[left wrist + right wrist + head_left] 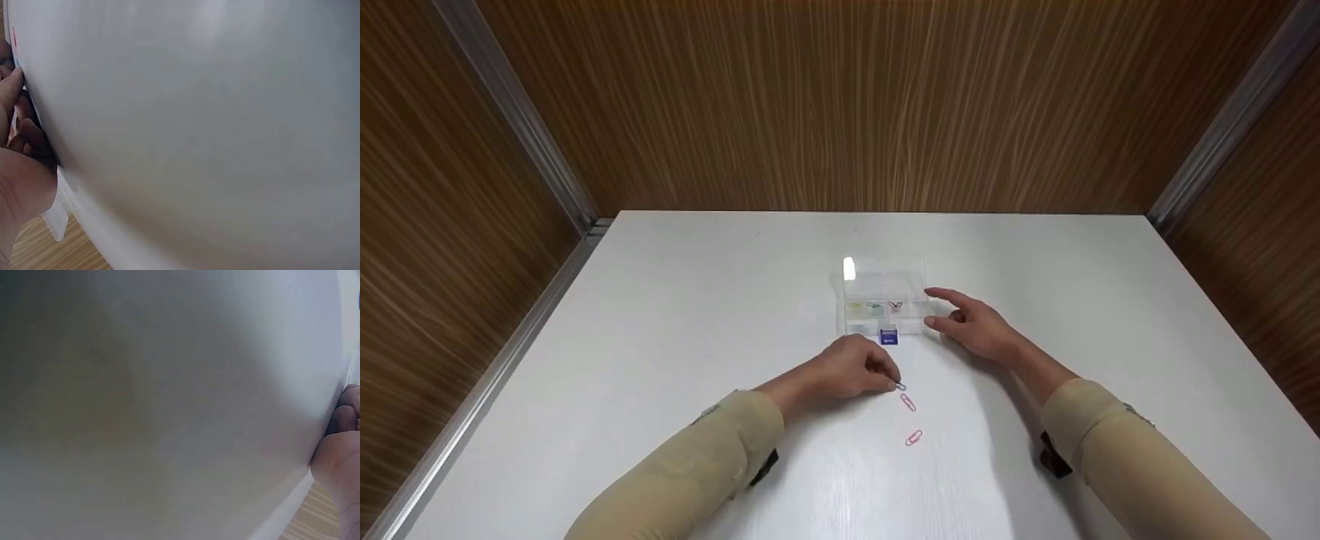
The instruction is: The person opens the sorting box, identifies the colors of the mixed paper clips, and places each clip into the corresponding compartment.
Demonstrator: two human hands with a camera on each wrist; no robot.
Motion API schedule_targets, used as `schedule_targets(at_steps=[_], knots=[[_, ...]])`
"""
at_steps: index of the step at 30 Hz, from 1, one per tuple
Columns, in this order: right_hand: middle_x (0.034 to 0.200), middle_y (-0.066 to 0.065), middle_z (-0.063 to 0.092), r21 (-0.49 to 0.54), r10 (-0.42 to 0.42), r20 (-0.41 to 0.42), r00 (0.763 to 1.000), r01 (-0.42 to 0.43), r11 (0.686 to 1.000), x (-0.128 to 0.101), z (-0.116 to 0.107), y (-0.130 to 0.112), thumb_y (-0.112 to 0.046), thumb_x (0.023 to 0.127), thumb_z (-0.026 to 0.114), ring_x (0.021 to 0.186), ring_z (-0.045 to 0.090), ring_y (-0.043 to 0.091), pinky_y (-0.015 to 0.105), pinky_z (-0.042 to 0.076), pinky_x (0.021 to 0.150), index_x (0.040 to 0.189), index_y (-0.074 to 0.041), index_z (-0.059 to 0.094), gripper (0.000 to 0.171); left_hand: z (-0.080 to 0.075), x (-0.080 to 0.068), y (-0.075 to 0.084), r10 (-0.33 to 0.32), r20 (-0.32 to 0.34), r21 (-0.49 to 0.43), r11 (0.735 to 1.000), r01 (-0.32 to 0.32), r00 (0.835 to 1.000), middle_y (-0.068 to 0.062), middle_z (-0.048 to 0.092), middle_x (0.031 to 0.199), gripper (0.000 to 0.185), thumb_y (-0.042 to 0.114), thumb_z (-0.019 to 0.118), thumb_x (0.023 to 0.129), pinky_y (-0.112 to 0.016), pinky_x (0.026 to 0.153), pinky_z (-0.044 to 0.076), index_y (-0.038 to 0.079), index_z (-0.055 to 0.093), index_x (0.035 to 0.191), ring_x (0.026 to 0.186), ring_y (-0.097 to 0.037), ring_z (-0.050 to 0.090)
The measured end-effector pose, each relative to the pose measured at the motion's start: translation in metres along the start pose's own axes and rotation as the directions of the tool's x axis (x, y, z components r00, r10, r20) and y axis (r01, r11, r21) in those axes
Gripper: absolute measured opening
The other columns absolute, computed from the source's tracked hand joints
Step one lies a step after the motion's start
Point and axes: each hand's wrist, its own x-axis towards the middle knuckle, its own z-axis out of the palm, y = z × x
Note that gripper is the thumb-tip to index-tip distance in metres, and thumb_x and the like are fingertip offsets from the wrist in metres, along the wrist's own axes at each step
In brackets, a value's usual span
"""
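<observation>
Wood-panelled walls; white table [660, 360]. Clear box [883, 300], lid open, at table centre. Left hand [851, 373], fingertips pinched on blue clip [901, 387] lying on table just before box. Two pink clips [908, 403] nearer the person. Right hand [971, 326], fingers relaxed and apart, thumb and forefinger touching box's right end.

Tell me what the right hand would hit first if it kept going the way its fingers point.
Most likely the clear compartment box. The right hand sits just beside the box's right edge, fingers aimed left and slightly away from the person, toward it. Whether they already touch the box is unclear from the head view.
</observation>
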Motion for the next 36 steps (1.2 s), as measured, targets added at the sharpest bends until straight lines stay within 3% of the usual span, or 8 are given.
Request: schedule_targets(at_steps=[25,32,36], knots=[[0.086,0.004,0.055,0.009,-0.028,-0.008,1.0,0.028,1.0,-0.001,0.002,0.002,-0.056,0.098,0.071,0.083,0.053,0.023,0.037,0.041,0.075,0.161,-0.033,0.047,0.071,-0.004,-0.003,0.0,-0.022,0.026,-0.085,0.996,0.025,0.999,0.01,0.072,0.086,0.006,0.013,0.077,0.098,-0.023,0.078,0.048,0.015,0.083,0.097,0.083,-0.006,0.059],[0.082,0.003,0.055,-0.001,-0.034,-0.003,0.999,0.034,0.999,-0.002,0.003,0.001,-0.053,0.1,0.071,0.079,0.053,0.021,0.035,0.041,0.072,0.161,-0.032,0.046,0.069,-0.011,-0.007,0.001,-0.057,-0.011,-0.18,0.982,0.054,0.998,0.007,0.071,0.087,0.007,0.01,0.075,0.098,-0.023,0.069,0.046,0.012,0.082,0.098,0.078,-0.009,0.057],[0.084,0.004,0.056,0.003,-0.029,-0.011,1.0,0.029,1.0,-0.001,0.002,0.0,-0.052,0.1,0.071,0.08,0.053,0.022,0.035,0.042,0.072,0.16,-0.032,0.047,0.068,-0.022,-0.006,0.005,-0.067,-0.068,-0.184,0.982,0.054,0.995,0.006,0.07,0.09,0.007,0.01,0.075,0.098,-0.025,0.071,0.046,0.014,0.082,0.098,0.081,-0.01,0.057]])
